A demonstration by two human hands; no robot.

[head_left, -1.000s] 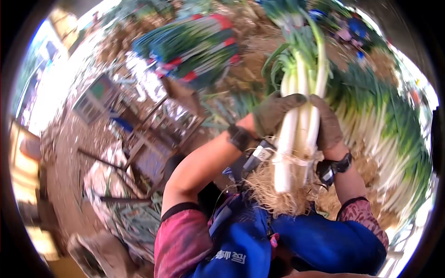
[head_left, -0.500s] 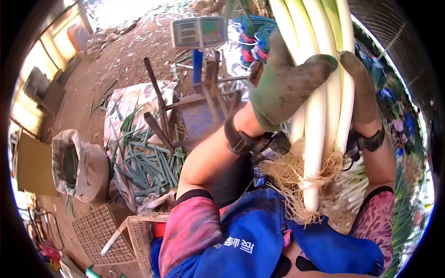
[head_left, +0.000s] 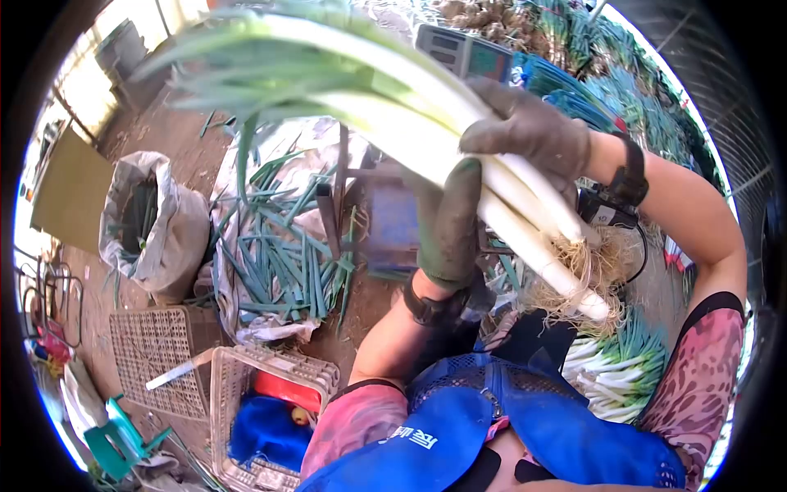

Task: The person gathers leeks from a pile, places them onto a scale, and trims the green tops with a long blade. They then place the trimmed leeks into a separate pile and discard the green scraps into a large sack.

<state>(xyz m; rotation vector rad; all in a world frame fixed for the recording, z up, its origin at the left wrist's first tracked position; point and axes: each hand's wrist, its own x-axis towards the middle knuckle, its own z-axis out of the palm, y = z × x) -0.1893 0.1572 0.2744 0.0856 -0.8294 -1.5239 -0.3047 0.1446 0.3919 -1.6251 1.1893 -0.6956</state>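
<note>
A bunch of thick green onions [head_left: 537, 246] lies slantwise across the head view, in both gloved hands. Its white stalks and tangled roots [head_left: 582, 283] point to the lower right, and its leaves [head_left: 270, 74] reach to the upper left, blurred. My left hand [head_left: 449, 225], in a dirty green glove, is closed around the stalks from below, thumb upward; some of its fingers are hidden behind them. My right hand [head_left: 533, 135] grips the stalks from above, closer to the root end.
Cut green leaves [head_left: 287, 266] cover a pale sheet on the ground. To the left stand a white sack [head_left: 180, 230] and a plastic crate [head_left: 217, 410] holding blue and red things. A scale display [head_left: 459, 53] is behind my hands. More green onions [head_left: 607, 373] lie at lower right.
The bunch has swung from nearly upright to a slant, its leaf end going left. My left hand has moved down and left; my right hand now lies across the top of the stalks.
</note>
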